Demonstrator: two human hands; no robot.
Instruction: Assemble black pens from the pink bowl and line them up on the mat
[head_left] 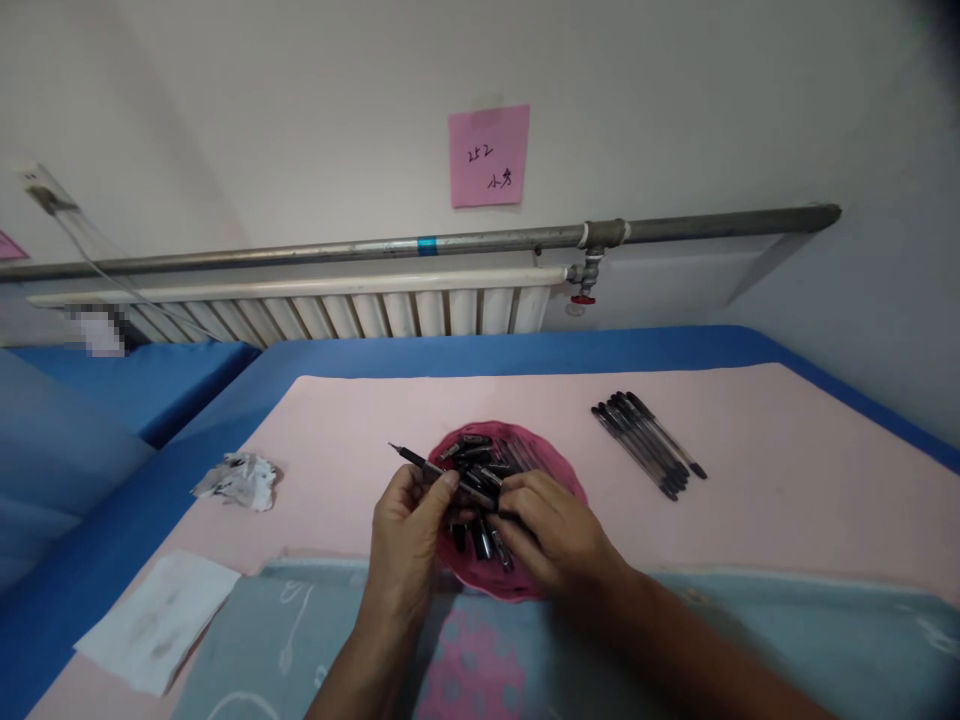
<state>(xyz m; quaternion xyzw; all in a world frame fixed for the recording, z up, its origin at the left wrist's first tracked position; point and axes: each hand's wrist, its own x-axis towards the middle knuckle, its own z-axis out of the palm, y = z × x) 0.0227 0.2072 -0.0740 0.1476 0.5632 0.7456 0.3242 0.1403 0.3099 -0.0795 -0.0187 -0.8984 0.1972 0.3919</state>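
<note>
An uncapped black pen (pixel 415 459) is pinched in my left hand (pixel 409 530), its bare tip pointing up and to the left. My right hand (pixel 551 525) is closed at the pen's rear end, over the basket; whether its fingers grip the pen or another small piece is hidden. Beneath both hands lies a round pink basket (pixel 495 585). Inside it are several black pen caps (pixel 480 540) with clips and, at the back right, several clear pen tubes (pixel 525 452).
Several capped black pens (pixel 649 445) lie side by side at the right on the pink sheet (pixel 787 480). Crumpled tissue (pixel 244 482) and a smudged white paper (pixel 161 620) are at the left. A teal cloth (pixel 300 620) covers the near edge. Behind stands a radiator (pixel 375 312).
</note>
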